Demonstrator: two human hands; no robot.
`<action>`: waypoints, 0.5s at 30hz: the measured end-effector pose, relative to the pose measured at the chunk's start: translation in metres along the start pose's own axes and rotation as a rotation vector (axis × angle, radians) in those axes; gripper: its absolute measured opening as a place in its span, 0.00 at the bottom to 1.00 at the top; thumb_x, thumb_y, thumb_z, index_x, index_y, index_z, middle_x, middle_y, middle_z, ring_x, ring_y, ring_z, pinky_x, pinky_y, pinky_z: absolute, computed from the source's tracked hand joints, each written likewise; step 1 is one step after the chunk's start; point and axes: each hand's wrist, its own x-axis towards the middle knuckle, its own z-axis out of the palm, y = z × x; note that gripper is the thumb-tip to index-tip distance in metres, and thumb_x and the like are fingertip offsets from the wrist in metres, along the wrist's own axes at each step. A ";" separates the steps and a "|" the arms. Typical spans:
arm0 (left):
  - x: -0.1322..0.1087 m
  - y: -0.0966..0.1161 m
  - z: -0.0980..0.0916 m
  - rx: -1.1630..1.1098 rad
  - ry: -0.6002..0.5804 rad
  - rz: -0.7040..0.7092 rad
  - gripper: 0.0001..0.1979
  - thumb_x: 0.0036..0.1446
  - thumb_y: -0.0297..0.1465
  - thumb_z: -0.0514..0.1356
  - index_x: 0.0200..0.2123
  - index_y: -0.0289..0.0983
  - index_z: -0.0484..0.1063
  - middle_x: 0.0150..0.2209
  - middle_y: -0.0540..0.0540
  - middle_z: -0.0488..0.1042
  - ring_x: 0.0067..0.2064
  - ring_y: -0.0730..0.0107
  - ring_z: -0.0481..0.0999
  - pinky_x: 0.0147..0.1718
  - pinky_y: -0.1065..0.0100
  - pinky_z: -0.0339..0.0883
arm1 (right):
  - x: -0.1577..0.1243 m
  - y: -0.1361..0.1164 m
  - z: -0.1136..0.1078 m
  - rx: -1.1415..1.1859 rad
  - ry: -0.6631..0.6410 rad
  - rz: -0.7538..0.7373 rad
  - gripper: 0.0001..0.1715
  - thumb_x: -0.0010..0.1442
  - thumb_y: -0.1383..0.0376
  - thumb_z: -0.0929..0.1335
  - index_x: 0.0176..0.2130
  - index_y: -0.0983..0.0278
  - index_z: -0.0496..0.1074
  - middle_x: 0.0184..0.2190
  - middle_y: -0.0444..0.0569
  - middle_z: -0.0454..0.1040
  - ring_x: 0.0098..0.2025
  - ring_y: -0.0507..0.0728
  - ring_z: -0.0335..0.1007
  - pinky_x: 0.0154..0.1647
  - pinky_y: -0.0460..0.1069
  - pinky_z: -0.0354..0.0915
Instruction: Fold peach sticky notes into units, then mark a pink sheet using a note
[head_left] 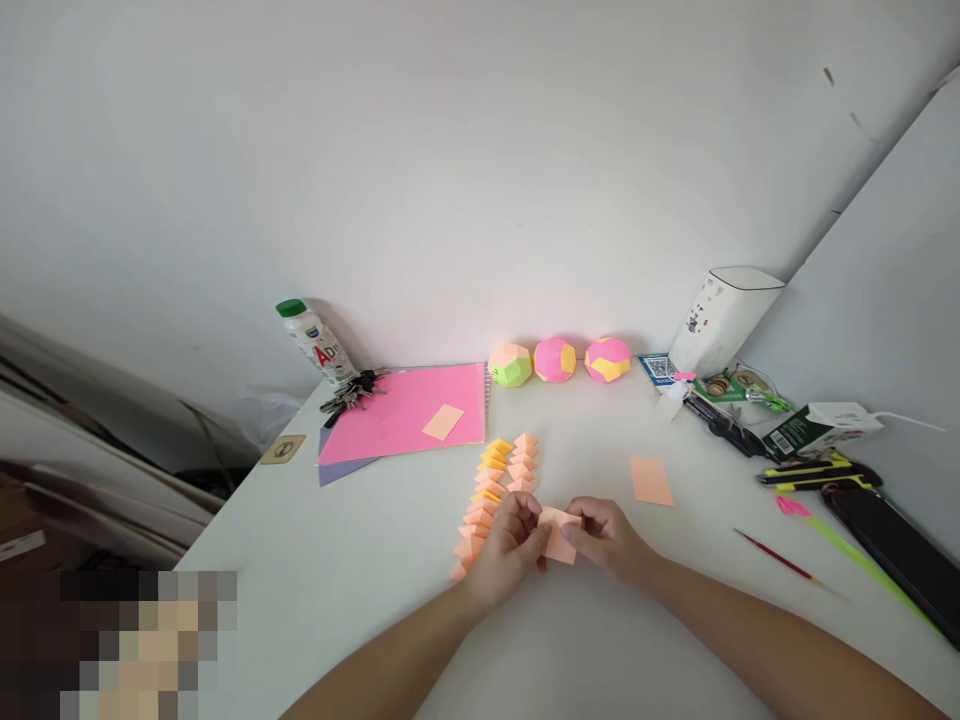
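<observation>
A small peach piece of paper (560,543) is held between my two hands above the white table. My left hand (512,540) pinches its left edge between thumb and fingers. At the upper right edge, my right hand (606,532) grips the same paper, its fingers partly behind the sheet. Two rows of folded paper pieces (480,517), peach and some yellow-orange, stand just beyond and left of my left hand, which hides part of them. Flat on the table to the right is a peach paper rectangle (651,481).
Three paper balls (555,360) sit along the wall. A pink sheet (405,410) bears another peach paper (443,422) and keys (352,392), beside a bottle (315,340). On the right lie a paintbrush (780,555), a utility knife (817,472), scissors (731,430) and a black case (896,555).
</observation>
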 end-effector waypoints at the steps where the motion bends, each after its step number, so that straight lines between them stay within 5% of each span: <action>1: 0.000 0.000 0.000 0.007 -0.004 0.006 0.18 0.53 0.45 0.61 0.34 0.40 0.59 0.26 0.54 0.61 0.25 0.77 0.63 0.21 0.73 0.66 | 0.000 -0.001 0.000 0.011 -0.006 -0.006 0.19 0.55 0.57 0.68 0.23 0.63 0.59 0.19 0.39 0.58 0.21 0.48 0.52 0.22 0.45 0.50; 6: 0.001 0.000 -0.003 0.016 -0.032 0.038 0.17 0.54 0.44 0.61 0.41 0.39 0.69 0.30 0.51 0.63 0.29 0.74 0.67 0.25 0.71 0.67 | 0.001 -0.004 0.000 0.042 -0.013 -0.026 0.19 0.57 0.55 0.68 0.23 0.63 0.61 0.19 0.39 0.58 0.21 0.49 0.53 0.22 0.45 0.51; 15: 0.000 0.001 -0.005 0.061 -0.068 0.002 0.19 0.53 0.43 0.63 0.46 0.42 0.73 0.34 0.49 0.65 0.31 0.73 0.67 0.27 0.70 0.67 | 0.003 -0.002 0.000 0.060 -0.004 -0.089 0.19 0.59 0.53 0.67 0.24 0.63 0.64 0.24 0.43 0.65 0.28 0.53 0.65 0.30 0.48 0.62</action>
